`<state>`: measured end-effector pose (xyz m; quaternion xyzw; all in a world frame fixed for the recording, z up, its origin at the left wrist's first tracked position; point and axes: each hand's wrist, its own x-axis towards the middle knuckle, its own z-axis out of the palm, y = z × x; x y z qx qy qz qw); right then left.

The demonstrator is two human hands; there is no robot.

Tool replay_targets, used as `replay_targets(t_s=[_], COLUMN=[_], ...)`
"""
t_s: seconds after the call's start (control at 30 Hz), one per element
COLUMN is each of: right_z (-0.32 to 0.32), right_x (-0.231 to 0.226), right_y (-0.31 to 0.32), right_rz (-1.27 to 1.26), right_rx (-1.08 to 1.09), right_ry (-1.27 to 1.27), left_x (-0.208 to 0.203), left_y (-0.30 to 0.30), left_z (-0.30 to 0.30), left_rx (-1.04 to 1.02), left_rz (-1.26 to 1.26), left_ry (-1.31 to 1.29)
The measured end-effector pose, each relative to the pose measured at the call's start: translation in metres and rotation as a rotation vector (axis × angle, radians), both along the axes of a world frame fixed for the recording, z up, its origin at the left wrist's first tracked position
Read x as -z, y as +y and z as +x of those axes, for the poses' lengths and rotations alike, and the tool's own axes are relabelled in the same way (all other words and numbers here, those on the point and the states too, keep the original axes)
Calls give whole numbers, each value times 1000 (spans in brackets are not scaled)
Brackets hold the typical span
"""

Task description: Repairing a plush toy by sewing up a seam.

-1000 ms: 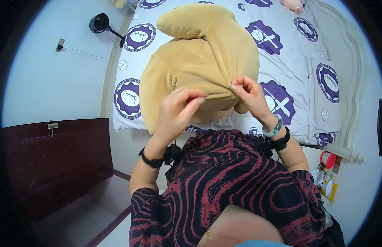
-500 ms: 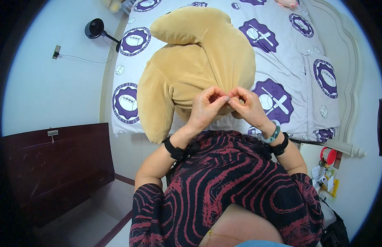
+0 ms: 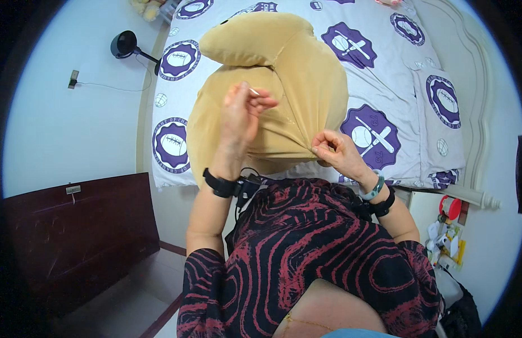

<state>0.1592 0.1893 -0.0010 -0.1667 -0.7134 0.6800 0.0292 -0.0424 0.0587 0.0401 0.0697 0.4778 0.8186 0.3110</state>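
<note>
A large tan plush toy with a smooth, short-piled surface lies in front of me. Folds and a seam run down its body toward its near edge. At that edge my right hand pinches a gathered bit of the plush fabric between thumb and forefinger. Raised above the toy's left part, my left hand has thumb and forefinger drawn together and the other fingers loosely curled. A tiny pale sliver shows at its fingertips; motion blur hides what it is.
The toy rests on a bed with a white and purple patterned cover. A pale headboard stands at right, a black round device on an arm at left. A dark red panel is lower left; small items lie lower right.
My left hand has left the right hand's side and swung up and to the left over the toy. The right hand stays pinched on the fabric at its near edge.
</note>
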Motion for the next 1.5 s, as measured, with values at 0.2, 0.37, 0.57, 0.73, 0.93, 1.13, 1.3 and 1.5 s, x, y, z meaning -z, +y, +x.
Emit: replay_targets(t_s=[0.2, 0.37, 0.57, 0.73, 0.93, 1.13, 1.3, 1.5], right_z=[8, 17, 23, 25, 22, 19, 16, 15], right_x=[-7, -3, -2, 0, -1, 2, 5, 7], right_y=[5, 4, 2, 1, -2, -4, -4, -4], right_rz=[118, 156, 227, 240, 251, 264, 298, 231], right_rx=[-54, -29, -8, -1, 9, 57, 60, 9], right_ry=[3, 28, 25, 19, 7, -52, -24, -12], left_x=[-10, -37, -67, -89, -94, -106, -114, -119], left_y=[-42, -71, -104, -121, -139, -150, -158, -171], left_z=[-84, -121, -142, -150, -150, -127, -110, -100], left_rx=[113, 22, -50, -91, -107, -125, -139, -257], left_rz=[267, 278, 436, 441, 384, 387, 389, 264], left_ry=[-92, -100, -65, 23, 138, 236, 286, 353])
